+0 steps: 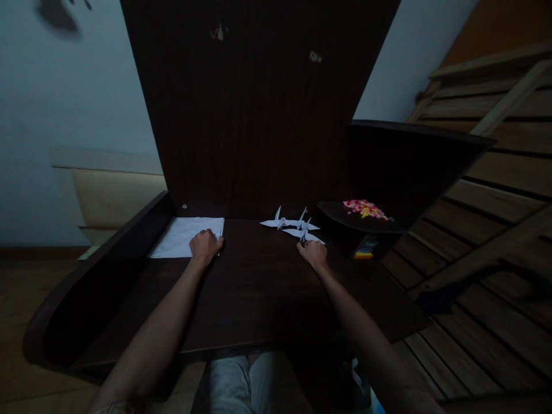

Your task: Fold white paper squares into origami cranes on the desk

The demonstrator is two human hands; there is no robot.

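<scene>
My left hand [205,247] is closed, its fingers curled, and rests on the right part of a stack of white paper [172,237]. Its thumb lies by the paper's right edge. Folded white paper cranes [304,233] stand in a small group at the back of the dark desk. Right in front of the nearest crane is my right hand [314,253], also closed, with its knuckles up. Its fingertips are hidden, so I cannot make out whether they touch or hold that crane. Another crane [279,223] stands farther back, to the left.
The dark wooden desk [254,299] has a raised left side panel [95,282] and a tall back board [259,115]. Small pink and yellow pieces [366,209] lie heaped on a corner shelf [345,217]. Below it sits a small yellow-edged item [363,254]. Wooden slats [487,230] stand at the right.
</scene>
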